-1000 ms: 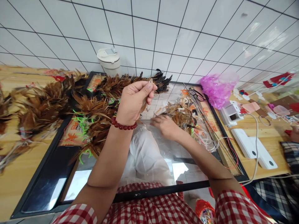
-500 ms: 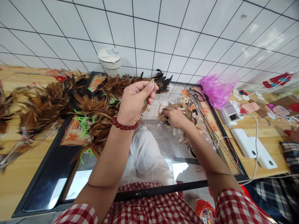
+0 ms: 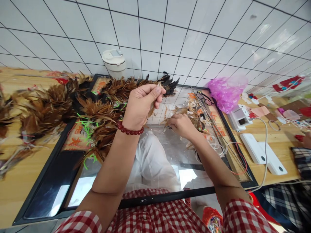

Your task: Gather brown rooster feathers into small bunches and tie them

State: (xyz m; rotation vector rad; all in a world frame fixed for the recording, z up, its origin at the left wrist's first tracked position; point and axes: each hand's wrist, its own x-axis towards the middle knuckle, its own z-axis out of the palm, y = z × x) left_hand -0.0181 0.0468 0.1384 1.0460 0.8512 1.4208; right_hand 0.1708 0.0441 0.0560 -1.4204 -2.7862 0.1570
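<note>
My left hand, with a red bead bracelet at the wrist, is raised and pinches a small bunch of feathers; pale quill ends show above the thumb. Lower and to the right, my right hand has its fingers curled down on light-brown feathers at the near side of a loose feather pile. Its fingertips are partly hidden. Behind and left of my left hand lie long brown feather bundles with black tips and bright green ties.
A black-framed glass panel spans the wooden table. A dark phone lies front left; a white lidded container stands by the tiled wall. On the right are eyeglasses, thin rods, a purple plastic bag, white power strips and cables.
My right hand has drawn its fingers in and down at the feather pile, where they were more spread before. My left hand is nearly still, keeping its pinch.
</note>
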